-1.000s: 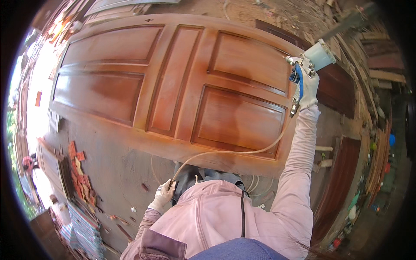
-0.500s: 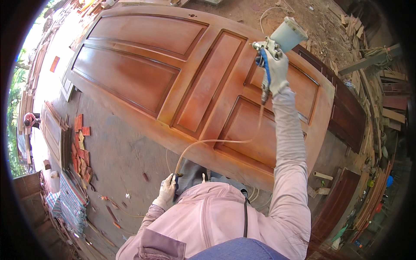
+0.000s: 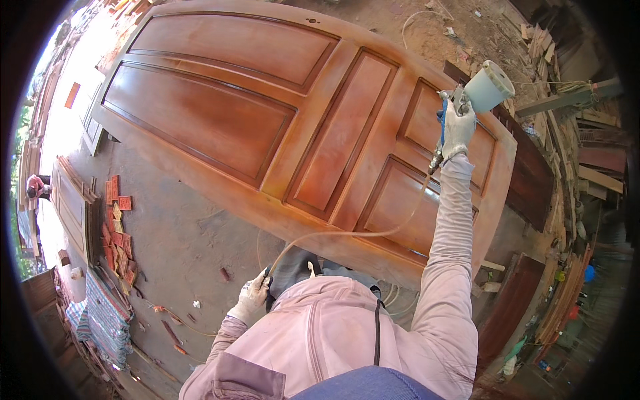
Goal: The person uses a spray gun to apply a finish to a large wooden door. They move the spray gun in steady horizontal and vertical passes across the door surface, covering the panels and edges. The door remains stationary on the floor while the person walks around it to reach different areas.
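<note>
A large reddish-brown panelled wooden door [image 3: 200,123] lies flat in front of me, its panel edges dark and its surface partly shiny. Above its far right end, my right hand [image 3: 459,132], in a white glove, is closed round a spray gun [image 3: 459,100] with a pale cup [image 3: 490,88] tilted to the right. From the gun's lower end a thin, clear tan hose [image 3: 347,233] runs back over the door's near edge. My gloved left hand [image 3: 251,297], low at my left side, is closed on this hose beside something dark that I cannot make out.
Reddish wood blocks [image 3: 119,243] are scattered on the ground at left, near leaning panels [image 3: 70,207] and a striped sheet [image 3: 107,323]. Another person [image 3: 38,187] is at the far left. Dark boards [image 3: 510,300] and scrap timber [image 3: 573,287] lie to the right.
My right hand has moved right and slightly nearer with the spray gun, its cup now tipped further right. The hose shifted with it. My left hand stays low, gripping the hose.
</note>
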Available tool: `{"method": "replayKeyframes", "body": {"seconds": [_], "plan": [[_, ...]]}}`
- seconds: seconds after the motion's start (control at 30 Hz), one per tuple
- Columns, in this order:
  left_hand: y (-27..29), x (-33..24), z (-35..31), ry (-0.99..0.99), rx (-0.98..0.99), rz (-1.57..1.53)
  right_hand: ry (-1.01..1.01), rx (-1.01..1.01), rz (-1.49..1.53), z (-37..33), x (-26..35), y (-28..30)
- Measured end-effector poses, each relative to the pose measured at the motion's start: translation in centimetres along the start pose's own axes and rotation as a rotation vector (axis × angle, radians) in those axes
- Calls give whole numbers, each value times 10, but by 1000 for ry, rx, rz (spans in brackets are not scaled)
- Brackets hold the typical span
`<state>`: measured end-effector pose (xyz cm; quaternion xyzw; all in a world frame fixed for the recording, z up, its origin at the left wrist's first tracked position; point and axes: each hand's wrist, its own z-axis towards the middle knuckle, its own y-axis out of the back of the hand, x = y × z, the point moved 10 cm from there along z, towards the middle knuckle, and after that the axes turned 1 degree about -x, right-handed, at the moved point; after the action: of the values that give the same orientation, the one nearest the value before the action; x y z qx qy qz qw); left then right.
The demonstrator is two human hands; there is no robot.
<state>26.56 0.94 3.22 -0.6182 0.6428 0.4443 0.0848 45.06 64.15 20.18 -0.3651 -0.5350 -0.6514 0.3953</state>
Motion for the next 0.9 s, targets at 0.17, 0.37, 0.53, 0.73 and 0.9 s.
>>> {"method": "replayKeyframes", "body": {"seconds": [0.17,0.37,0.53,0.73,0.9], "plan": [[5,-21,7,-232,87,-129,-72,218,360,-18,25,-38],[15,-44,15,-237,-38,-33,148,286,261,3,59,-68],[-19,-62,9,-168,130,-53,215,388,8,-7,72,-75],[-25,-70,-9,-76,208,23,161,584,-11,-74,80,-30],[-36,-62,-21,-87,181,97,-31,749,38,-129,72,7]]}}
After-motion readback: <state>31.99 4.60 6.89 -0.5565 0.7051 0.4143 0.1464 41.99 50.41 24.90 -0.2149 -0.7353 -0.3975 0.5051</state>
